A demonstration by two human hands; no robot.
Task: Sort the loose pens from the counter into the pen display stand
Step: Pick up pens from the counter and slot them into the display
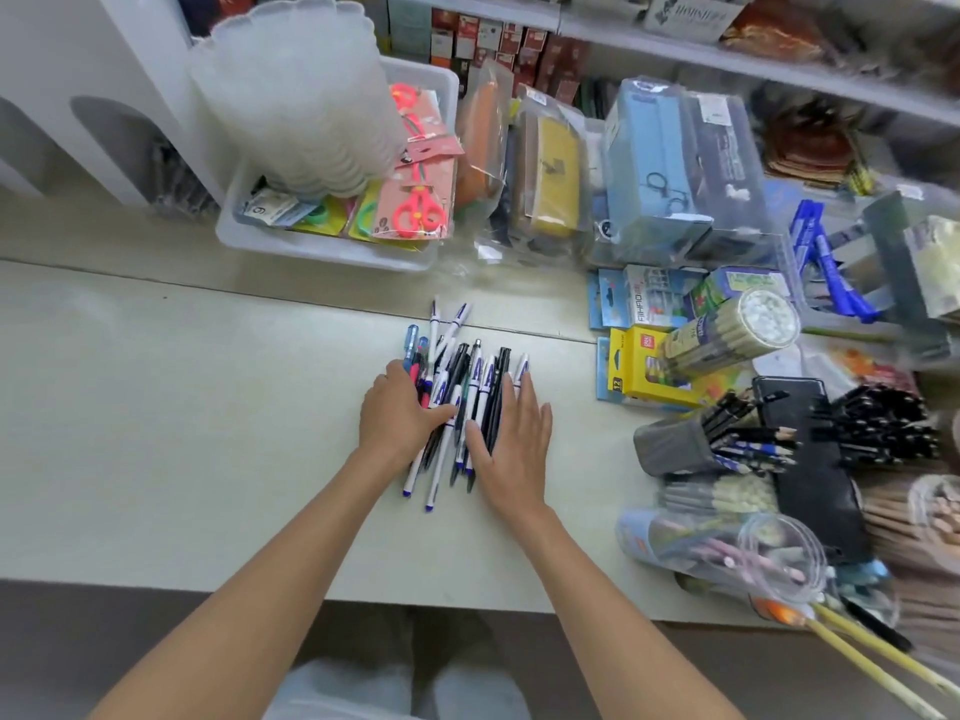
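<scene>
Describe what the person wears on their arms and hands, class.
The left forearm and right forearm are bare, with no sleeves in view. The left hand and right hand wear no gloves, rings, watch or bracelet.

A heap of loose pens (464, 394) is seen on the pale counter (208, 407), roughly at its middle. The pens are laid mostly lengthwise, pointing away from the near edge, and are stacked across one another. Most are white-barrelled with blue tips and blue lettering; several black ones and a few blue and red ones are mixed in. Two white pens jut out at the far end. The heap is touched on either side by the left hand (400, 413) and the right hand (514, 433). The pen display stand (291, 96), translucent white with scalloped tiers, is set upright at the back left, well apart from the heap.
</scene>
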